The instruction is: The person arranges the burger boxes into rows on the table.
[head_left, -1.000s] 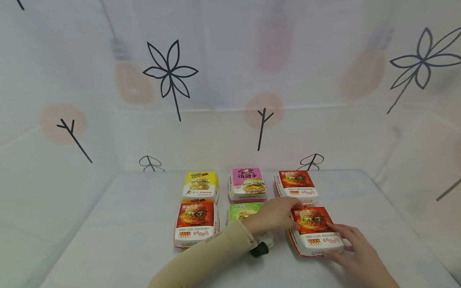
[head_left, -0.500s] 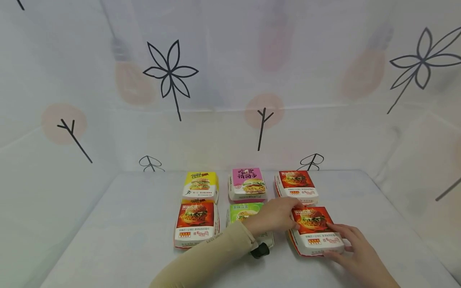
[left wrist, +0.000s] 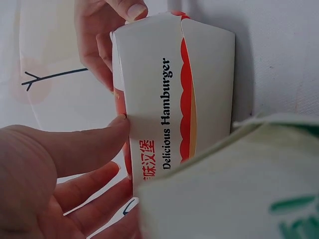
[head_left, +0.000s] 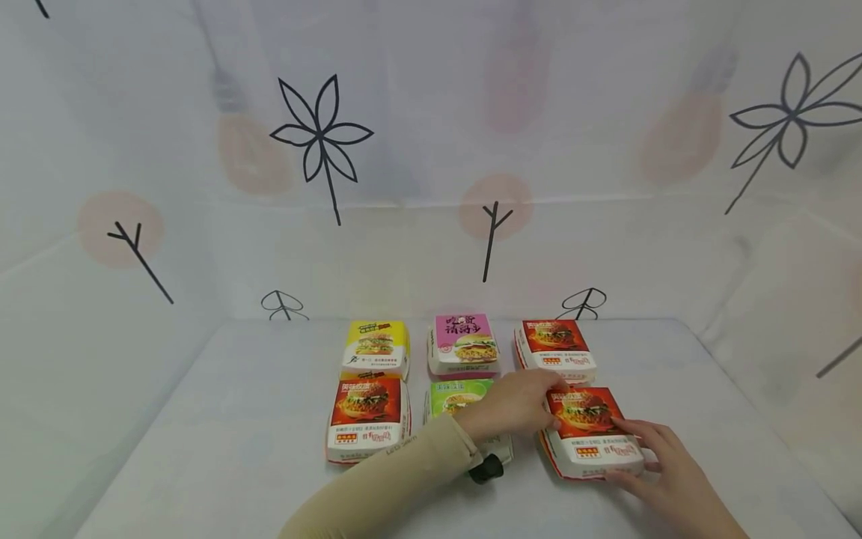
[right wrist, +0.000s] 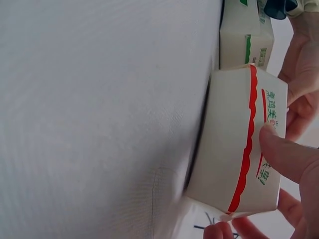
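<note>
A red and white burger box [head_left: 592, 434] sits at the front right of the table, with both hands on it. My left hand [head_left: 521, 404] grips its far left corner, the thumb on the left edge and the fingers toward the back. My right hand [head_left: 667, 464] holds the near right corner. In the right wrist view, the right thumb presses the front face of the burger box [right wrist: 229, 144] and the other fingers bend round its side. Beneath the left forearm, a green burger box [head_left: 461, 393] is partly hidden.
Behind stand a yellow burger box [head_left: 376, 348], a purple burger box [head_left: 463, 344] and a red burger box [head_left: 554, 348]. Another red burger box [head_left: 368, 419] is at the front left. A white patterned cloth [head_left: 404, 254] encloses the table [head_left: 222, 449].
</note>
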The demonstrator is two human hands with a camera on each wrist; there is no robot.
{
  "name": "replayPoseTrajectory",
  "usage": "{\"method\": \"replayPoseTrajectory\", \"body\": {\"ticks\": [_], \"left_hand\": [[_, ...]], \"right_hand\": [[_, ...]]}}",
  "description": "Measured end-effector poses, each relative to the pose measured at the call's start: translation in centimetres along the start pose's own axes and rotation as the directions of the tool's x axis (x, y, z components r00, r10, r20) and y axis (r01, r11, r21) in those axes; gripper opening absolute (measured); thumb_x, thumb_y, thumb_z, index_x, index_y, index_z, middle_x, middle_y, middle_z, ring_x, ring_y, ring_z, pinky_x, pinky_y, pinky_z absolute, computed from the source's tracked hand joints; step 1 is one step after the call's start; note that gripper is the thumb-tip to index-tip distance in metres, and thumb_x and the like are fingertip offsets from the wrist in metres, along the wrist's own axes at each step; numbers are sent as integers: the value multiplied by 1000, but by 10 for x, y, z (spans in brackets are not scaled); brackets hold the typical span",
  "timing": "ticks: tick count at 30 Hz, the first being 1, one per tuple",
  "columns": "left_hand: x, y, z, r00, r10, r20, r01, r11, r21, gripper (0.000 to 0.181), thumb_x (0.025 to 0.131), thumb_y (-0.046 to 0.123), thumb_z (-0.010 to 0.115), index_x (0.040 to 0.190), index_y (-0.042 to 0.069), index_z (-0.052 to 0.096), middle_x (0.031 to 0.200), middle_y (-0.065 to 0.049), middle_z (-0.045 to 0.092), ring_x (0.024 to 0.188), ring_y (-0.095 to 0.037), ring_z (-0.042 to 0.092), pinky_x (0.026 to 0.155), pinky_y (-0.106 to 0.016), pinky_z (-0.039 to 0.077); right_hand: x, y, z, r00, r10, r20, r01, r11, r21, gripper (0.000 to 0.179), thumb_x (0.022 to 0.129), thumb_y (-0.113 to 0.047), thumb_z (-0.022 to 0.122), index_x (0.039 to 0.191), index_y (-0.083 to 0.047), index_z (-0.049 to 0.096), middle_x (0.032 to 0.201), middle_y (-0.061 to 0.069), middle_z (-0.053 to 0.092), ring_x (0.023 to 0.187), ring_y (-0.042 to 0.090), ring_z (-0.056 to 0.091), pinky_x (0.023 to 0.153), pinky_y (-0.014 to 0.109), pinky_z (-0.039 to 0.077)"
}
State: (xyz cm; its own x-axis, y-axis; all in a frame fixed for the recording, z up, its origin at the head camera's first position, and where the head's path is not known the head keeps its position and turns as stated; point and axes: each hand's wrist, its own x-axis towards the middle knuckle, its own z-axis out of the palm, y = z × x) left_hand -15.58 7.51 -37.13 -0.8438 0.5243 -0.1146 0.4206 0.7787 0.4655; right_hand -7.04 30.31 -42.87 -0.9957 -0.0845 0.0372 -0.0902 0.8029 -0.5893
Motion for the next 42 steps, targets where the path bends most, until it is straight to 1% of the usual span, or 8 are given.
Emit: {"method": "replayPoseTrajectory", "body": {"ticks": [10, 22, 26, 28, 31, 34, 36, 42], "left_hand": [[-2, 1, -3, 1000, 11, -13, -11, 1000, 8, 47, 85, 32, 81, 128, 32, 64, 123, 18, 61, 100, -1, 54, 86, -23, 47], [0, 0, -3, 1000, 4, -13, -4, 1000, 1, 50, 84, 34, 81, 130, 32, 63, 123, 18, 61, 98, -1, 54, 87, -24, 47], [-2, -1, -6, 1000, -3, -17, 2, 999, -37, 47, 85, 32, 80, 129, 32, 64, 123, 17, 62, 96, -3, 53, 85, -24, 48], [-4, -3, -8, 1000, -4, -24, 3, 998, -62, 46, 86, 31, 79, 129, 33, 64, 124, 17, 62, 98, -2, 53, 86, -24, 48], [-9, -6, -14, 999, 19, -42, -22, 997, -69, 43, 88, 32, 77, 129, 33, 64, 127, 17, 61, 107, -3, 55, 88, -26, 49], [-13, -12, -19, 996, 58, -72, -62, 996, -56, 40, 90, 32, 75, 128, 31, 64, 126, 17, 62, 110, -3, 56, 88, -27, 49], [-16, -17, -23, 992, 85, -92, -91, 995, -53, 38, 91, 31, 73, 128, 30, 64, 123, 16, 64, 109, -3, 58, 88, -26, 49], [-28, -32, -34, 983, 116, -140, -130, 987, -93, 29, 93, 29, 72, 121, 26, 67, 111, 16, 66, 102, -3, 60, 84, -22, 49]], "right_hand": [[2, -4, -2, 998, 53, 17, -53, 998, -25, 88, 76, -45, 84, 140, 0, 47, 129, 25, 46, 112, 42, 50, 80, 52, 57], [5, -5, -4, 992, 117, 44, -116, 993, -33, 95, 76, -49, 83, 142, 5, 41, 131, 31, 43, 115, 47, 47, 83, 53, 56], [6, -6, -5, 990, 134, 49, -133, 991, -34, 96, 76, -51, 82, 143, 5, 40, 132, 32, 41, 117, 48, 46, 85, 54, 55], [5, -6, -5, 990, 136, 42, -135, 990, -37, 96, 76, -50, 82, 142, 5, 41, 133, 32, 41, 117, 48, 45, 85, 54, 55], [5, -6, -6, 990, 134, 32, -132, 990, -42, 96, 76, -51, 83, 142, 5, 41, 134, 33, 41, 117, 49, 45, 85, 55, 55], [5, -6, -7, 992, 125, 20, -124, 991, -43, 96, 76, -52, 82, 143, 4, 41, 134, 33, 41, 117, 49, 45, 84, 55, 55], [4, -5, -8, 993, 118, 10, -117, 992, -43, 94, 77, -52, 81, 143, 2, 41, 134, 32, 41, 116, 48, 47, 83, 55, 55], [3, -4, -13, 995, 103, -12, -103, 993, -55, 89, 82, -53, 77, 144, 0, 41, 134, 31, 42, 113, 46, 50, 84, 57, 54]]}}
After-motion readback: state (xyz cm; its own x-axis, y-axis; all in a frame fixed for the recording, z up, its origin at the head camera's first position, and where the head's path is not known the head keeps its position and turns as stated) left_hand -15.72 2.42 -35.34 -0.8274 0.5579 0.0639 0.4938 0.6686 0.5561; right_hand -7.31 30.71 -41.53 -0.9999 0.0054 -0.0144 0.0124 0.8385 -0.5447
